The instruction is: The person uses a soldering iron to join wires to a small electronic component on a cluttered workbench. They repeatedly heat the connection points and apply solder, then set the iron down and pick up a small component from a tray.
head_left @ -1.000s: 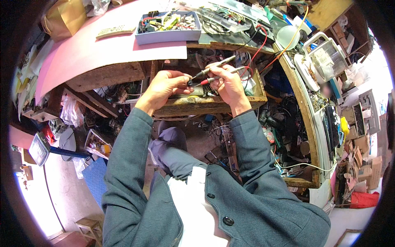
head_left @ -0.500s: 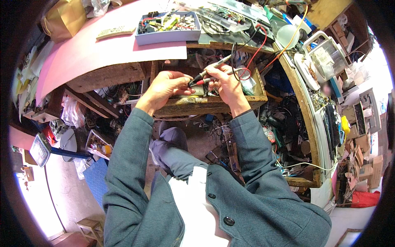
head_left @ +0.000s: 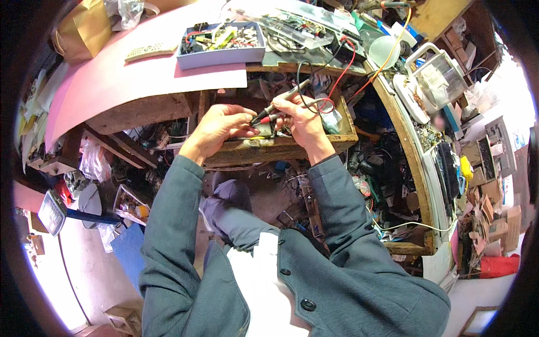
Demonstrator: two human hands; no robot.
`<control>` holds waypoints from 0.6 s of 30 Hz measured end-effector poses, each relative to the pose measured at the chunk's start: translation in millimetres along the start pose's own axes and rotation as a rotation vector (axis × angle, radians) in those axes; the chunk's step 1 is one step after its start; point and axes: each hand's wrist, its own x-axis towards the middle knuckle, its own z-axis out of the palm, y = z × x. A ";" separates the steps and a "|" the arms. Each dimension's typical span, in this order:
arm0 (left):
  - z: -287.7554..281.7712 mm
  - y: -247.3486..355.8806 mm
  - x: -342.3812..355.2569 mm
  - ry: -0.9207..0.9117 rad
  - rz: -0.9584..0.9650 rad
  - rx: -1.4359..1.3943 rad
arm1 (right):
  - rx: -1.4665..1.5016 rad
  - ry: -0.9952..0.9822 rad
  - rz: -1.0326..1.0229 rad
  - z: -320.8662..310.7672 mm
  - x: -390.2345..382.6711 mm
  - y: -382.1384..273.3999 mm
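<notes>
Over an open wooden drawer [head_left: 281,150], my right hand [head_left: 303,119] grips two test probes side by side. One is a black probe [head_left: 281,101]; the other is a red probe [head_left: 272,118], partly covered by my fingers. Both tips point left, toward the fingertips of my left hand [head_left: 216,130]. That hand is closed in a pinch on a small dark piece, mostly hidden by the fingers and too small to name. The probe tips meet or nearly meet it. A red lead [head_left: 340,76] and a black lead [head_left: 299,70] loop up from the probes toward the bench top.
A blue-grey box [head_left: 222,59] of small parts and a pale remote control [head_left: 150,51] lie on the pink bench sheet [head_left: 101,84]. A clear-walled appliance with a handle [head_left: 439,78] stands at right. Cluttered parts fill the space under the wooden frame [head_left: 412,163].
The whole view has shifted slightly, so the bench sits a little further left. Both hands keep their holds; the probes remain at the left fingertips.
</notes>
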 end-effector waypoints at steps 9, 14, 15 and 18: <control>0.1 -0.9 1.1 -0.014 -0.001 0.009 | -0.020 0.030 -0.012 2.3 -1.7 0.8; 1.4 0.6 -0.3 -0.008 0.003 0.022 | -0.017 0.056 0.007 4.2 -3.2 -3.2; 2.1 0.7 0.6 -0.010 -0.004 0.024 | -0.022 0.047 0.005 3.2 -2.5 -2.4; 0.5 0.2 -0.6 -0.002 -0.001 0.029 | -0.028 0.028 0.000 2.3 -1.8 0.7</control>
